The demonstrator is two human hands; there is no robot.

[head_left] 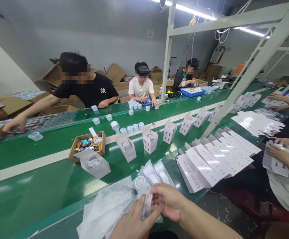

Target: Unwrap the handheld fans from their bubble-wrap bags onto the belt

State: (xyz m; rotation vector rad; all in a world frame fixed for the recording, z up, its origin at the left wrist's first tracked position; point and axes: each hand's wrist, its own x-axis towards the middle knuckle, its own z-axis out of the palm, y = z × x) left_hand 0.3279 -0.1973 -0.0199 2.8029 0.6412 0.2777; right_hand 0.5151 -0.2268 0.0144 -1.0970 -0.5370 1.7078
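The packet (148,201) is low in the view, a touch right of centre, between the two hands. It lies at about 9 o'clock from the right palm and 1 o'clock from the left palm; neither hand is nearer, since both touch it. Its long axis seems to run from 1 to 7 o'clock, tilted. It is clear, crinkled and shiny, with a pale, faintly pink gleam; what it contains is too blurred to tell.

The right hand (169,201) pinches its upper end between thumb and fingertips, the other fingers loosely curled. The left hand (134,219) is partly closed, its fingers on one side of the packet and its thumb on the other.

Just beyond, at 12 to 1 o'clock, lie filled pouches (151,174), with a round white part (140,182) at 11. Bubble bags (104,206) spread at 9. Farther out, white cartons (209,162) lean in a row at 2, and open boxes (150,146) stand on the green belt (45,187) from 10 to 1.
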